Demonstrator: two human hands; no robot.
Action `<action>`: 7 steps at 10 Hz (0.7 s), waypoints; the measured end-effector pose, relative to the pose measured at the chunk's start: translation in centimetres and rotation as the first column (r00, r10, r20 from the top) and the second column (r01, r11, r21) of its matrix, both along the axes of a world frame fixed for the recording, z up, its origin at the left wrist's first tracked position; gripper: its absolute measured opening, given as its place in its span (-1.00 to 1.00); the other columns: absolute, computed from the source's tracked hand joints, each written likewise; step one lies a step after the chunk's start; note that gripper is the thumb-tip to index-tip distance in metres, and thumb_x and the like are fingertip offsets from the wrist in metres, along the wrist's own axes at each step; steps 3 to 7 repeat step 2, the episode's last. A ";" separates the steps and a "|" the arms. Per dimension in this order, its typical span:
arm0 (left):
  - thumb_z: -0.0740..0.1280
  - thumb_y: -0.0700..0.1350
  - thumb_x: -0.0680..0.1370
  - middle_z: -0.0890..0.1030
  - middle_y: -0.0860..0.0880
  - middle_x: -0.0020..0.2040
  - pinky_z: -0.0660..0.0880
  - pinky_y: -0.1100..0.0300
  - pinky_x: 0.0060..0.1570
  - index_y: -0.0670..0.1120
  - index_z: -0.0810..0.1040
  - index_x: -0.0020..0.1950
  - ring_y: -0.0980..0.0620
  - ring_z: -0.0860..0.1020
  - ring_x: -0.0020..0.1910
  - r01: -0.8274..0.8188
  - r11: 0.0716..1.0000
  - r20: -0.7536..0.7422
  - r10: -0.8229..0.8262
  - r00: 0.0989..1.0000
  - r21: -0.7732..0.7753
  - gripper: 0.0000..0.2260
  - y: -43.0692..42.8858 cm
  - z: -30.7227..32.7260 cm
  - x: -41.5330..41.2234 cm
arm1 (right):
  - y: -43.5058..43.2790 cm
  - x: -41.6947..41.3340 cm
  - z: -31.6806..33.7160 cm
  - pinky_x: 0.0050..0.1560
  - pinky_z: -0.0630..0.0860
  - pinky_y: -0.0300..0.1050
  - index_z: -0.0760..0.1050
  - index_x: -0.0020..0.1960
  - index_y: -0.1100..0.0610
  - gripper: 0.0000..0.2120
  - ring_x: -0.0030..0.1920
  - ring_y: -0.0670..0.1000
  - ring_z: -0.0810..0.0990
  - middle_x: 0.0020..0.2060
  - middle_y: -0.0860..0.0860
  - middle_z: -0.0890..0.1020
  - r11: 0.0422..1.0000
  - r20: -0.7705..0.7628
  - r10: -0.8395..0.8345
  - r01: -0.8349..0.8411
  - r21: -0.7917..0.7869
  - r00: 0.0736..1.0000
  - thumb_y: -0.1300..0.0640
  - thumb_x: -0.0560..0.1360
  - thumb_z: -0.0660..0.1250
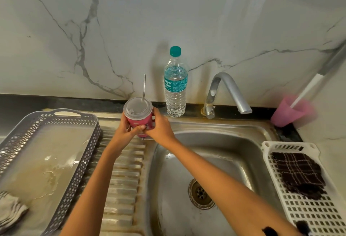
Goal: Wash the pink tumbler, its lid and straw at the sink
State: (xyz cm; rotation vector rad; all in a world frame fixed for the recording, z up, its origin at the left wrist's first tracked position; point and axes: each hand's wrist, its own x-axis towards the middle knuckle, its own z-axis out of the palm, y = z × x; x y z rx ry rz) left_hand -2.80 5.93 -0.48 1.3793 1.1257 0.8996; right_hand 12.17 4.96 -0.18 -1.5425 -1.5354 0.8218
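Observation:
The pink tumbler [141,121] stands upright at the back of the ribbed drainboard, just left of the sink basin [215,161]. A clear lid [138,108] closes it, and a metal straw [144,86] sticks up through the lid. My left hand [125,127] grips the tumbler's left side and my right hand [159,126] grips its right side, with fingers meeting across the front. The tumbler's lower part is hidden behind my fingers.
A water bottle [175,84] stands behind the tumbler, with the tap [224,93] to its right, not running. A grey tray [46,161] lies at left. A white rack [309,198] with a dark cloth [297,172] lies at right. A pink cup [288,112] is at the back.

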 end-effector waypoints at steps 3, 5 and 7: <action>0.53 0.16 0.34 0.29 0.11 0.51 0.32 0.10 0.40 0.18 0.02 0.56 0.15 0.29 0.47 -0.049 0.994 0.008 0.048 0.999 0.098 -0.05 -0.9 -0.6 0.0 | -0.7 0.8 0.8 0.28 0.47 0.11 0.21 0.48 0.06 -0.16 0.29 0.15 0.50 0.31 0.12 0.50 0.992 -0.028 0.105 -0.107 -0.062 0.994 0.11 0.32 0.57; 0.53 0.16 0.34 0.29 0.11 0.51 0.32 0.10 0.40 0.18 0.02 0.56 0.15 0.29 0.47 -0.049 0.994 0.008 0.048 0.999 0.098 -0.05 -0.9 -0.6 0.0 | -0.7 0.8 0.8 0.28 0.47 0.11 0.21 0.48 0.06 -0.16 0.29 0.15 0.50 0.31 0.12 0.50 0.992 -0.028 0.105 -0.107 -0.062 0.994 0.11 0.32 0.57; 0.53 0.16 0.34 0.29 0.11 0.51 0.32 0.10 0.40 0.18 0.02 0.56 0.15 0.29 0.47 -0.049 0.994 0.008 0.048 0.999 0.098 -0.05 -0.9 -0.6 0.0 | -0.7 0.8 0.8 0.28 0.47 0.11 0.21 0.48 0.06 -0.16 0.29 0.15 0.50 0.31 0.12 0.50 0.992 -0.028 0.105 -0.107 -0.062 0.994 0.11 0.32 0.57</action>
